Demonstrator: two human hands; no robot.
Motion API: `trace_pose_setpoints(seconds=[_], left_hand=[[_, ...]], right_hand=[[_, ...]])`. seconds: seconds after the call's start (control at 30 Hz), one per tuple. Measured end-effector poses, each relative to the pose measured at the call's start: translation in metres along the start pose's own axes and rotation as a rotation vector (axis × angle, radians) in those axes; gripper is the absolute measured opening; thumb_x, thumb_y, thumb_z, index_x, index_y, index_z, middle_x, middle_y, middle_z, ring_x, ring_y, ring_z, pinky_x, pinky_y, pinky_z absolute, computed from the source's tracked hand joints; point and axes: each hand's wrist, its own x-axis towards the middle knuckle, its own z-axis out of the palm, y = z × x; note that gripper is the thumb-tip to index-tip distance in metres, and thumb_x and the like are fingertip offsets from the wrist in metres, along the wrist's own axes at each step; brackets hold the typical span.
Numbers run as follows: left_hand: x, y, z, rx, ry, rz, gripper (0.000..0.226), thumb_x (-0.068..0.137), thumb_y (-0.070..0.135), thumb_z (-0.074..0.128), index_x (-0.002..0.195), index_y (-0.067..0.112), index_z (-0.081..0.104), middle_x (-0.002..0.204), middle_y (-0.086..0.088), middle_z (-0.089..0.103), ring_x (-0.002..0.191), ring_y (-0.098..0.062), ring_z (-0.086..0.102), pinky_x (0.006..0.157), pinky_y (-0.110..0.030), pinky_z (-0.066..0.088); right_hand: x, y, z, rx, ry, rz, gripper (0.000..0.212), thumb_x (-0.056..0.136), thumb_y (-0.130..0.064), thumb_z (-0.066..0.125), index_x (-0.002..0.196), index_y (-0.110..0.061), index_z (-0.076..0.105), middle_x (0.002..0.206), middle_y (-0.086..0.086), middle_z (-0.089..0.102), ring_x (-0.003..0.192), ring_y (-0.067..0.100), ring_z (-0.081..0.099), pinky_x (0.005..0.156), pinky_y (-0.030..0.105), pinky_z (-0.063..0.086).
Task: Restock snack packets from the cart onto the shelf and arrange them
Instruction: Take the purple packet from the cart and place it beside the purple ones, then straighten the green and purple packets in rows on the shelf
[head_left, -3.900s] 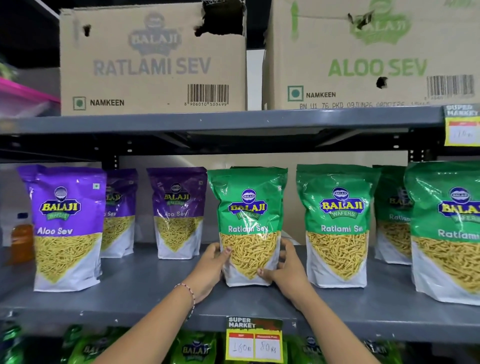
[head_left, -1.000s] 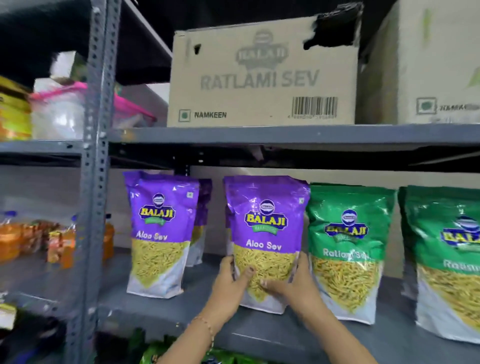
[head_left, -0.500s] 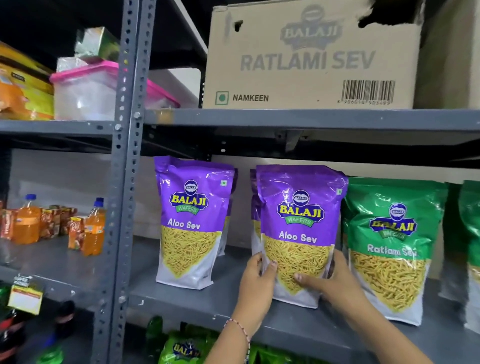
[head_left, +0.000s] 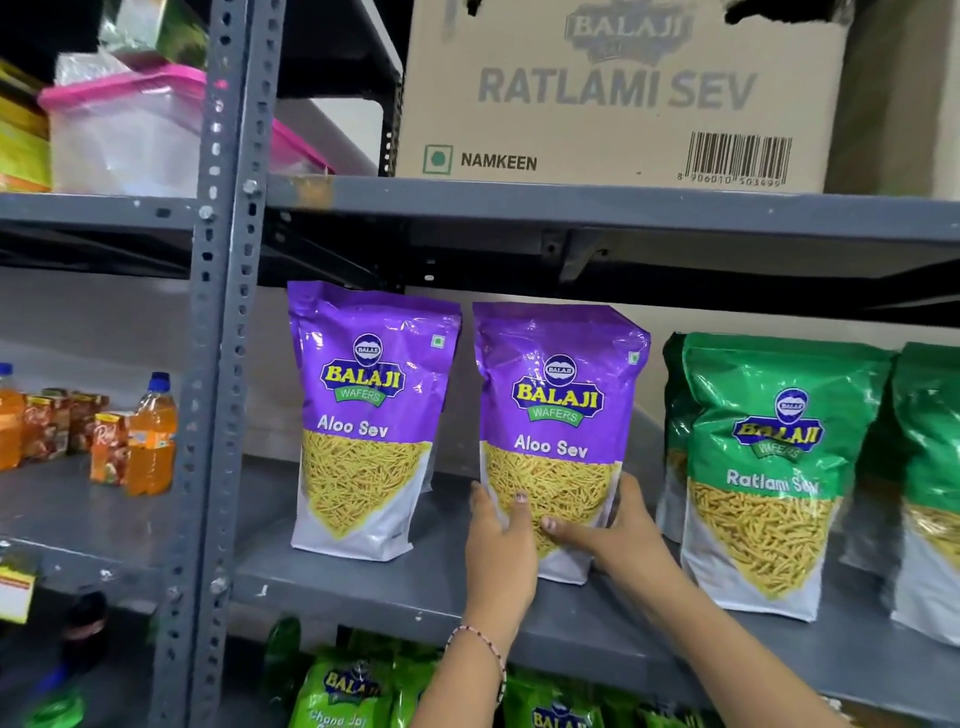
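Observation:
Two purple Aloo Sev packets stand upright on the grey shelf (head_left: 395, 587). My left hand (head_left: 501, 545) and my right hand (head_left: 608, 525) grip the lower part of the right purple packet (head_left: 558, 405), one on each side. The left purple packet (head_left: 366, 415) stands free beside it, with a narrow gap between them. To the right stands a green Ratlami Sev packet (head_left: 763, 467), with another green packet (head_left: 930, 493) at the frame edge. No cart is in view.
A perforated grey upright post (head_left: 223, 364) bounds the shelf bay on the left. Orange drink bottles (head_left: 150, 436) and small cartons stand in the neighbouring bay. A Ratlami Sev carton (head_left: 613, 93) sits on the shelf above. Green packets (head_left: 343, 691) fill the shelf below.
Earlier both hands held a green Ratlami Sev packet; the view then shifted left and both hands now hold a purple Aloo Sev packet, standing at the shelf front beside the other purple packet.

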Motion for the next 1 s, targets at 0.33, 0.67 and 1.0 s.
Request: trace_pose_setpoints(seconds=[0.33, 0.67, 1.0], left_hand=[[-0.022, 0.008, 0.004, 0.205, 0.146, 0.380, 0.081, 0.093, 0.051, 0.041, 0.152, 0.024, -0.008, 0.163, 0.007, -0.010, 0.150, -0.009, -0.012, 0.124, -0.040, 0.003], [-0.075, 0.031, 0.131, 0.109, -0.203, 0.246, 0.068, 0.092, 0.037, 0.056, 0.150, 0.024, 0.024, 0.158, 0.007, 0.029, 0.142, -0.001, 0.027, 0.110, -0.020, 0.024], [-0.066, 0.020, 0.187, 0.031, -0.207, -0.007, 0.034, 0.087, 0.029, 0.065, 0.120, 0.021, 0.058, 0.116, 0.002, 0.068, 0.104, -0.015, 0.063, 0.092, -0.035, 0.048]], right_hand=[[-0.079, -0.031, -0.073, -0.084, 0.157, -0.034, 0.070, 0.052, -0.048, 0.092, 0.110, -0.027, 0.058, 0.114, 0.007, 0.067, 0.106, 0.023, 0.067, 0.093, 0.038, 0.054], [-0.067, -0.022, -0.226, -0.132, 0.281, 0.092, 0.064, 0.080, -0.007, 0.078, 0.131, -0.011, 0.041, 0.119, 0.009, 0.052, 0.097, 0.014, 0.058, 0.078, 0.026, 0.049], [-0.062, -0.001, -0.238, -0.189, 0.077, 0.071, 0.068, 0.084, -0.018, 0.076, 0.141, -0.022, 0.038, 0.130, 0.008, 0.053, 0.117, 0.024, 0.061, 0.096, 0.034, 0.050]])
